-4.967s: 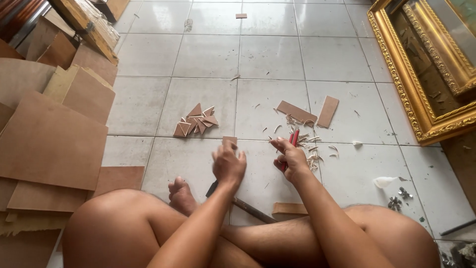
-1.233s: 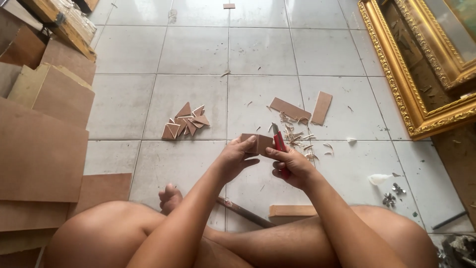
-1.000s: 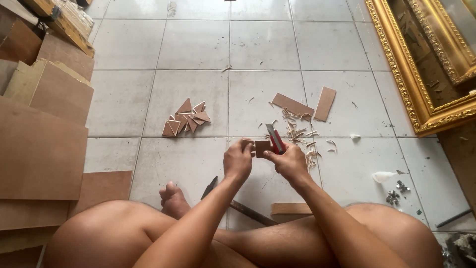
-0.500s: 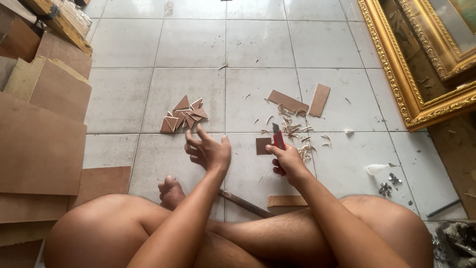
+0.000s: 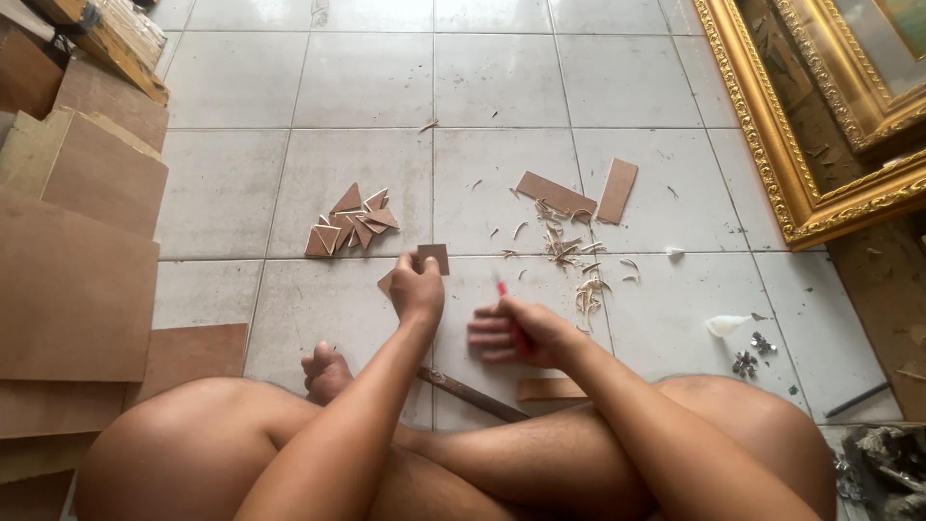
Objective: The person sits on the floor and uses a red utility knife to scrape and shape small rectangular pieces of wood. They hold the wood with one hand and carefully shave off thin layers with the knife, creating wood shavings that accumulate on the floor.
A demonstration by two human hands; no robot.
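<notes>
Currently my left hand (image 5: pixel 417 289) pinches a small brown board piece (image 5: pixel 432 258) above its fingers; my right hand (image 5: pixel 511 333), blurred, grips a red-handled cutter (image 5: pixel 503 289)

I counted two hands: the left hand (image 5: pixel 417 289) held one small board piece (image 5: pixel 433 258), and the right hand (image 5: pixel 511 333) held one red knife (image 5: pixel 503 289). Two brown strips (image 5: pixel 584 193) lay on the floor (image 5: pixel 367 77). One heap of triangles (image 5: pixel 351 224) held roughly ten; I could not count exactly. Two gold frames (image 5: pixel 820 125) leaned at right.
</notes>
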